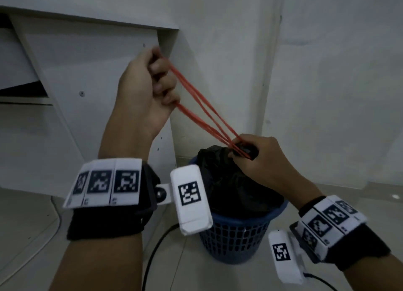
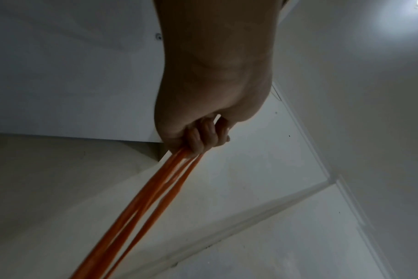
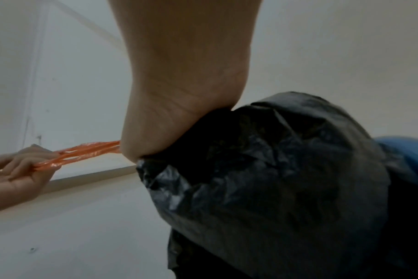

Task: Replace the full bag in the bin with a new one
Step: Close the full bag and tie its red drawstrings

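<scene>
- Bag (image 1: 231,181), black and full, at lower centre of the frame, is not yet lifted from the bin (image 1: 237,234); its neck is gripped by the right hand (image 1: 259,157).
- Drawstrings (image 1: 202,114) are held taut in the fisted left hand (image 1: 148,88), upper centre.
- Closing seems nearly done; removal and the new bag are left.

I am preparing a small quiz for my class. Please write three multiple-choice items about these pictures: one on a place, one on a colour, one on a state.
1. Where is the black bag?
A. on the floor
B. in the blue bin
C. on a shelf

2. What colour are the drawstrings?
A. orange-red
B. green
C. white

3. How is the bag's mouth?
A. spread wide open
B. folded over the rim
C. gathered shut

Answers:
1 B, the bag bulges up out of the bin.
2 A, the strands look orange-red in every view.
3 C, the right hand grips the bunched neck while the left hand pulls the strings taut.
</scene>
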`<state>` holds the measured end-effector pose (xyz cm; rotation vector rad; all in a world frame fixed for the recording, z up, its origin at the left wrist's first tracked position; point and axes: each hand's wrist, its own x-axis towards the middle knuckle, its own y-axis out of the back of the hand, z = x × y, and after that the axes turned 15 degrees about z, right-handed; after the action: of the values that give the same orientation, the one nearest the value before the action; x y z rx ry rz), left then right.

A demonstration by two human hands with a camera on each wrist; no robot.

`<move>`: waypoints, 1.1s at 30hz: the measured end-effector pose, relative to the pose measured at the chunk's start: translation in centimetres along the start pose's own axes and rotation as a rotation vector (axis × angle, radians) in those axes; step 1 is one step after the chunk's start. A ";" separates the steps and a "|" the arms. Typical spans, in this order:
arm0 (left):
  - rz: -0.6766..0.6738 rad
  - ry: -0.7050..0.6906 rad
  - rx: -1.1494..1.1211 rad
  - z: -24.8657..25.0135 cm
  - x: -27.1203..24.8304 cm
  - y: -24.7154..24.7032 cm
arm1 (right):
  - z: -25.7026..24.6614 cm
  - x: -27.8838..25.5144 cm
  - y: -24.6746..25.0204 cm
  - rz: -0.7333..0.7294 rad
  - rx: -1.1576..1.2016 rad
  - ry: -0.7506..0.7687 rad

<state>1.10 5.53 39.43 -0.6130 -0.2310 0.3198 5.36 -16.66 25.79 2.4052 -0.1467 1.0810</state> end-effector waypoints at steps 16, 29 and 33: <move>0.195 0.022 0.155 0.9 0.1 3.8 | 1.8 -4.0 -4.0 -0.359 -0.117 0.015; 0.103 -0.108 0.179 -0.4 -0.9 1.3 | 1.8 -3.3 -2.4 -0.385 -0.067 -0.110; 0.086 -0.046 0.094 -1.3 -0.2 1.3 | 1.0 -1.6 -0.2 -0.405 0.295 -0.456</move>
<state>1.05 5.75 37.58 -0.5245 -0.2325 0.4257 5.01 -17.18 23.96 2.7449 0.3584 0.3840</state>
